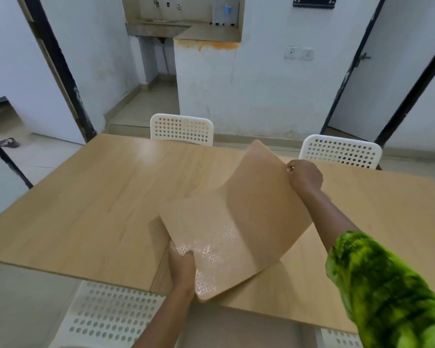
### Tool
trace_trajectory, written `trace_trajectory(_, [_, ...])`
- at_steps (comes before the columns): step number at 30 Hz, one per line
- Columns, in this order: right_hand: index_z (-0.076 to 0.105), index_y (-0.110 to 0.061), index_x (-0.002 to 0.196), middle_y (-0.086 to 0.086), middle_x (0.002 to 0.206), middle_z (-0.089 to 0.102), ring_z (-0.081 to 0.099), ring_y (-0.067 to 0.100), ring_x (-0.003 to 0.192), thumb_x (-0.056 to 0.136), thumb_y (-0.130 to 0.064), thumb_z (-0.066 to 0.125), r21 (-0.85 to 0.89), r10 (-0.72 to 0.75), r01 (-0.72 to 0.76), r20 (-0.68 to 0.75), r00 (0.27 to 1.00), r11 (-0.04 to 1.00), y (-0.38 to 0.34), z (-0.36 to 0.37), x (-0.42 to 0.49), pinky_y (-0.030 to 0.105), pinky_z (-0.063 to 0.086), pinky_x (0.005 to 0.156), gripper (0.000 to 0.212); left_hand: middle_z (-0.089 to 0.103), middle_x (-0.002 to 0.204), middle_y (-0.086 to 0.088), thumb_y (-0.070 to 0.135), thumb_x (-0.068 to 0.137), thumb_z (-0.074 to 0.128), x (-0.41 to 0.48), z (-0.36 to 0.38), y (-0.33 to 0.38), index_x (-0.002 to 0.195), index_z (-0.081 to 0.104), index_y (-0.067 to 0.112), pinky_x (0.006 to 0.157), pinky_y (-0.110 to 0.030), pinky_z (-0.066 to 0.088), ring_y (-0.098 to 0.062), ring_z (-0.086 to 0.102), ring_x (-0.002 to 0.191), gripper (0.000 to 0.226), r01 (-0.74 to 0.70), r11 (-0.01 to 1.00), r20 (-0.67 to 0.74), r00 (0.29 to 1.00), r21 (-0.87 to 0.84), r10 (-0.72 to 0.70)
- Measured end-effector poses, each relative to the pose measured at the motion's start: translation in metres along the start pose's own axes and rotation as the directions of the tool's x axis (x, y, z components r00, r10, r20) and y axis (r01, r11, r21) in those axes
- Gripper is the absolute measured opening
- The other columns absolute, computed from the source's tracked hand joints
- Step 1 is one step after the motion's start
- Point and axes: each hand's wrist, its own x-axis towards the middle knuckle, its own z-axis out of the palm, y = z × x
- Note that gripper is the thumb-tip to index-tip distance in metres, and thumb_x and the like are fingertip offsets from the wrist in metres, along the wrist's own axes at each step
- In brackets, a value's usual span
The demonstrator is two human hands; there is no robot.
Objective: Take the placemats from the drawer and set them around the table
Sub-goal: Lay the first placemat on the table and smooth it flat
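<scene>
- Placemat [259,197], a tan flexible sheet, is hanging bowed above the light wooden table's [86,209] near edge, probably for laying flat.
- Left hand [182,267] is gripping its near corner; right hand [304,177] is pinching the far edge, to spread it.

Counted: 1 table [86,209]; 4 chairs [181,130], two far, two near; 2 hands (left hand [182,266], right hand [305,175]); 2 sockets [299,53]; 1 mat [249,209] resolved, further layers not determined
</scene>
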Motion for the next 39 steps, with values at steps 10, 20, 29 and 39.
trace_trajectory(10, [0.044,-0.027,0.133,0.012,0.137,0.045,0.035,0.029,0.131,0.095,-0.023,0.042,-0.205,0.153,-0.13,0.101,0.983,0.97,0.046,0.033,0.001,0.053,0.016,0.11,0.039,0.042,0.137,-0.017,-0.005,0.084,0.045,0.002,0.006,-0.018,0.141,0.032,0.004,0.094,-0.042,0.042,-0.037,0.049,0.117,0.06,0.037,0.952,-0.138,0.99,0.303,0.005])
trace_trajectory(20, [0.066,-0.013,0.115,0.007,0.131,0.058,0.056,0.023,0.116,0.089,-0.006,0.046,0.207,0.022,-0.13,0.457,0.889,0.97,0.034,0.075,-0.084,0.027,0.042,0.088,0.033,0.025,0.143,-0.015,-0.002,0.083,0.044,0.002,0.009,-0.01,0.144,0.023,0.003,0.106,-0.044,0.037,-0.037,0.038,0.121,0.065,0.159,0.931,-0.15,0.982,0.328,-0.114])
trace_trajectory(29, [0.064,-0.013,0.114,0.008,0.118,0.059,0.055,0.021,0.109,0.087,-0.016,0.055,0.341,-0.214,-0.003,0.596,0.774,0.94,-0.026,0.106,-0.183,0.025,0.04,0.086,0.029,0.06,0.094,-0.011,0.008,0.09,0.042,0.002,-0.027,0.002,0.094,0.055,0.006,0.077,-0.039,0.048,-0.025,0.057,0.079,0.014,0.3,0.806,-0.032,0.93,-0.51,-0.366])
trace_trajectory(39, [0.05,-0.018,0.122,0.007,0.128,0.049,0.042,0.028,0.119,0.083,-0.051,0.053,0.125,-0.232,0.195,0.553,0.8,0.973,-0.076,0.115,-0.229,0.039,0.039,0.094,0.051,0.057,0.117,-0.017,0.027,0.096,0.033,-0.004,-0.039,0.001,0.116,0.052,0.001,0.071,-0.038,0.045,-0.026,0.06,0.086,0.037,0.331,0.688,0.089,0.927,-0.646,-0.363])
